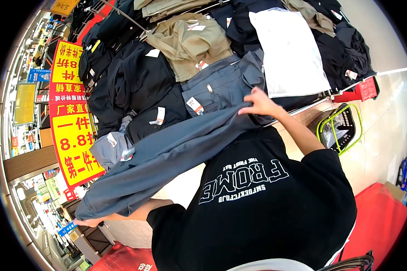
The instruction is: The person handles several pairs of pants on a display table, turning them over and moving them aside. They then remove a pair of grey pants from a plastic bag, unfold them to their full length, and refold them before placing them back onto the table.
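Note:
A pair of dark grey trousers (167, 156) is stretched between my two hands in front of my black T-shirt. My right hand (261, 104) is closed on one end of the trousers, above the near edge of the display. Out at the lower left, my left hand (87, 221) grips the other end; the fabric hides most of its fingers. Beneath the stretched trousers lie folded grey trousers (217, 90) with a white-and-orange tag (195, 105). Beside my right hand, a white sheet-like piece (287, 54) lies on the clothes.
Black garments (138, 77) and khaki trousers (190, 40) are piled on the display. A red-and-yellow sale sign (72, 122) lines its left side. A black basket with a green rim (341, 128) stands at right. Red covering (380, 221) lies behind me at right.

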`<move>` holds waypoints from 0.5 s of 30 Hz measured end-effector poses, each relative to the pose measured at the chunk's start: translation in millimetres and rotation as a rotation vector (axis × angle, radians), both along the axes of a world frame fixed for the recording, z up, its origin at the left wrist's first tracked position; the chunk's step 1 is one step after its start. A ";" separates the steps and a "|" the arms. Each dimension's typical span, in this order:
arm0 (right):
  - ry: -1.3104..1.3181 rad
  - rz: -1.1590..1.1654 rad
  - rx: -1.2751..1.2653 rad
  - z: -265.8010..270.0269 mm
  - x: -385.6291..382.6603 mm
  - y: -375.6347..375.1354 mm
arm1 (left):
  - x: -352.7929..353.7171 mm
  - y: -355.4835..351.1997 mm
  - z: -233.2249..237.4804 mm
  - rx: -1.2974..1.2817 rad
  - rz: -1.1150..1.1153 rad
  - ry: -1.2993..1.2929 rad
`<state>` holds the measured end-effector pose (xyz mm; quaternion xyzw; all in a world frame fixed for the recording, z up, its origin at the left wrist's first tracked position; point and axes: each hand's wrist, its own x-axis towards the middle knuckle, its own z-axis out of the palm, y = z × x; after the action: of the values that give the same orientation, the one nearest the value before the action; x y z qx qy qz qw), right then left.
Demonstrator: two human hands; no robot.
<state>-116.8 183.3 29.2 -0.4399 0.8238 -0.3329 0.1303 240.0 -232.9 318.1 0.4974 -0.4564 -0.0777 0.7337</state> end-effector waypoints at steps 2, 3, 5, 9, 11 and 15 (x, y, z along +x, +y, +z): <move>0.221 -0.133 -0.239 29.1 -18.8 2.6 | 11.3 -11.3 3.5 0.025 -0.025 0.106; 0.255 -0.218 -0.321 56.4 -28.1 2.6 | 14.7 -16.4 4.9 0.006 -0.057 0.177; 0.407 -0.325 -0.471 97.6 -47.1 5.8 | 7.9 -17.2 0.5 -0.148 -0.194 0.158; 0.488 -0.628 -0.230 114.6 -68.3 0.9 | -73.0 44.1 11.3 -0.111 -0.376 0.190; 0.491 -0.535 -0.180 130.0 -52.0 -14.2 | -104.1 84.1 15.5 -0.028 -0.747 0.233; 0.025 -0.010 -0.388 173.1 -7.7 -51.3 | -136.7 133.4 -7.6 0.044 -1.265 0.054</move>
<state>-124.5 132.0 202.3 -0.4569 0.7479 -0.4805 0.0313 103.3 -99.4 310.5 0.1443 -0.6418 -0.5182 0.5465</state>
